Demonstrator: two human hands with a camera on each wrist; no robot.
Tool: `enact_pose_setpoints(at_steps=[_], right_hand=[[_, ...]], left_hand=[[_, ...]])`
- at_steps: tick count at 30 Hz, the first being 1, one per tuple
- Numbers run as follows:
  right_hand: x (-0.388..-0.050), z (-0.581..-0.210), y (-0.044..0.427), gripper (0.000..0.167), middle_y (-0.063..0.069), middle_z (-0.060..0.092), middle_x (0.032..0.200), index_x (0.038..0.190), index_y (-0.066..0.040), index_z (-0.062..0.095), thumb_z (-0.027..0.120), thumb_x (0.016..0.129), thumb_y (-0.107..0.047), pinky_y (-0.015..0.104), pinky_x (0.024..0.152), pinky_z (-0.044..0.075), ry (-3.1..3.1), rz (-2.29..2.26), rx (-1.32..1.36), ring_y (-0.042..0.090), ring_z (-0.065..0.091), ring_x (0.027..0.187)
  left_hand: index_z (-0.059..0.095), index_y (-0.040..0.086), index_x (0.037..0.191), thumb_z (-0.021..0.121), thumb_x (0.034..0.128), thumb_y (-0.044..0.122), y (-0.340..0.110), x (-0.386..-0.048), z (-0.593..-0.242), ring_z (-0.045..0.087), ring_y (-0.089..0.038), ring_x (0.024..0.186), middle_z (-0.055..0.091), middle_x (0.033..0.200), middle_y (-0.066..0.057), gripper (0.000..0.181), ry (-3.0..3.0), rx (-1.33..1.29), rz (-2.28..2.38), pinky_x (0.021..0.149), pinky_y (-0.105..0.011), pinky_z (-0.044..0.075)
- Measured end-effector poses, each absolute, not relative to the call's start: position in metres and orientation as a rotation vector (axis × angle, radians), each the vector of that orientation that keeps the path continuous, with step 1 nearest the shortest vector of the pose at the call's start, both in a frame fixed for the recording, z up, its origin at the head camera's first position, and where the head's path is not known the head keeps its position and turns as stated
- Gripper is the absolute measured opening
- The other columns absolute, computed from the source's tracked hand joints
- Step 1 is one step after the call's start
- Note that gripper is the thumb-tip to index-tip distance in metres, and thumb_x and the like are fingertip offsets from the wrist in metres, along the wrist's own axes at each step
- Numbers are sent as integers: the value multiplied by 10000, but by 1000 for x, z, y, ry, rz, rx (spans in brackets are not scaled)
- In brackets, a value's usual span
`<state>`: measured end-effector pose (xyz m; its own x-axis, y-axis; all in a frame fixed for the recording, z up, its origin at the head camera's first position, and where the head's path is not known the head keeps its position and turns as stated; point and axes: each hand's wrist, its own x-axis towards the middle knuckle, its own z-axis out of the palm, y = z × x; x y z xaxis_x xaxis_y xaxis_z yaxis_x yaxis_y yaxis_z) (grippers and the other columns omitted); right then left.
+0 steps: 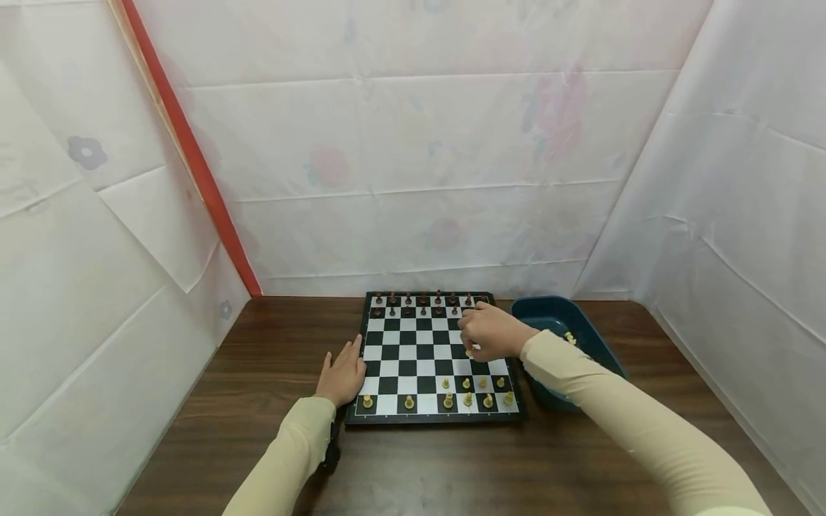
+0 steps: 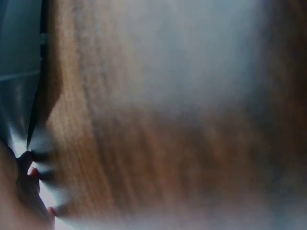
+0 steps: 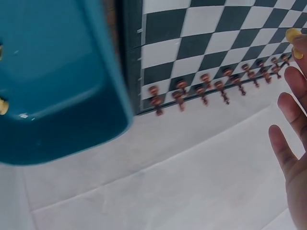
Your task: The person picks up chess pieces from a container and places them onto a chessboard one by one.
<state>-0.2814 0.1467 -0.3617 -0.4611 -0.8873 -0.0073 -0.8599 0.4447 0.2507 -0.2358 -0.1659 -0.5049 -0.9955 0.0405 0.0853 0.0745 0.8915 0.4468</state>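
A black-and-white chessboard [image 1: 407,352] lies on the brown table. Dark red-brown pieces [image 3: 179,99] stand in two rows along its far edge, and several pale yellow pieces [image 1: 448,401] stand on the near rows. The left hand [image 1: 342,373] rests at the board's left edge with fingers extended; only part of that hand [image 2: 24,191] shows in the left wrist view. Over the right part of the board, the right hand [image 1: 493,332] pinches a yellow piece [image 3: 293,36] between thumb and forefinger, its other fingers apart from the piece.
A blue-green bin [image 1: 548,307] holding some yellow pieces [image 1: 570,337] stands against the board's right side, under the right forearm. White patterned sheets [image 1: 413,143] hang behind the table and on both sides, with a red strip [image 1: 193,158] at the left.
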Motion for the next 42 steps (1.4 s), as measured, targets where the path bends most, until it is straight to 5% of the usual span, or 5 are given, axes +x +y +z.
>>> enact_pose_setpoints(at_steps=[27,42], right_hand=[[-259,-393,77,81,-153,566,761,711,-256,709,733,785,-279,262,718,377,-2449,-434,1807,65,487,755],[-259,-405,68,232,-133,582,763,585,-262,614,739,780,-268,285,708,370,-2442,-582,1786,91,465,731]], left_hand=[[235,32,1511,273,1011,213,-161,-230,-497,257,-297,1404,330,1509,-148,533,-2976,-81,-715,1117,-580,66],[235,38,1512,268,1007,217,-158,-230,-500,255,-291,1406,331,1510,-142,537,-2982,-72,-709,1120,-573,59]])
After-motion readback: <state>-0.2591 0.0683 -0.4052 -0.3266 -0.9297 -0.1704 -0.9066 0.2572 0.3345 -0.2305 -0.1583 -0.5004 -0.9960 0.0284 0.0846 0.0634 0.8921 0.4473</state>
